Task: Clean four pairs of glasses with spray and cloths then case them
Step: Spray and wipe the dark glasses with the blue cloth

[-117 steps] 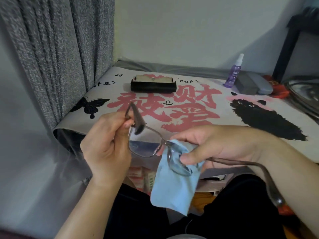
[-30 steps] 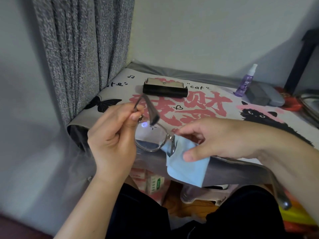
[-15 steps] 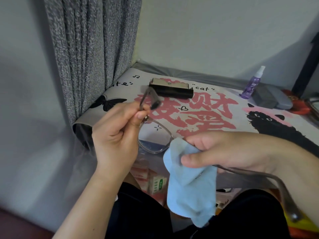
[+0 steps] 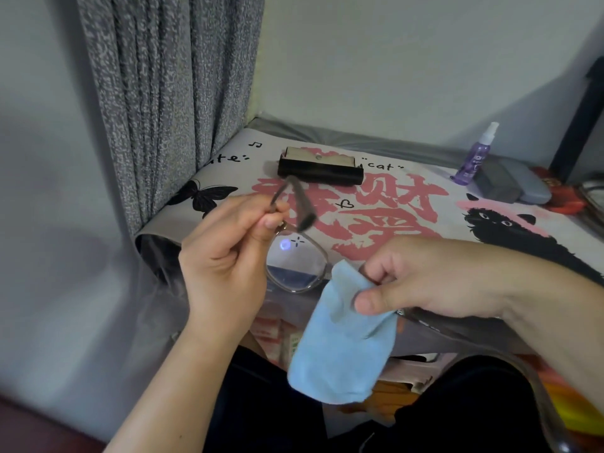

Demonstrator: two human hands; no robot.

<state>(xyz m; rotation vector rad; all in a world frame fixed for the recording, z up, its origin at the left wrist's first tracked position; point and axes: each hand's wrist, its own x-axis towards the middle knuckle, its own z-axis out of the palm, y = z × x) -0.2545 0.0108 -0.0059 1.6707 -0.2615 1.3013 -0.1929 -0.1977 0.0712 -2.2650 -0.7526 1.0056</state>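
- We see the left hand [image 4: 225,256] pinching the glasses [image 4: 295,266] at the hinge/temple corner, fingers curled on the frame; glasses are held in the air in front of the tabletop [image 4: 425,204] edge, above the lap.
- Right hand [image 4: 434,282] has thumb + fingers clamped on the blue cloth [image 4: 343,348], which covers the far lens; most of the cloth hangs loose below.
- Risk 1, our guess: the grip is on one corner only, so a hard rub w/ the cloth could twist the frame or bend the hinge.
- Risk 2: if the pinch slips, the glasses drop to the lap/floor, as nothing is under them.
- Risk 3: the loose cloth tail could snag the long temple running under the right wrist.
- Risk 4: left fingertips sit close to the bare lens, so fresh smudges are poss.
- Look of the glasses: thin clear/greyish frame, squarish lens, dark temple tips; bare lens shows a bluish glare spot, and we can't tell if it's clean.
- Black case [image 4: 320,170] lies open at the back of the tabletop; spray bottle [image 4: 474,158] stands upright far right, just beside the grey cases [image 4: 510,184]. All well apart from the hands.
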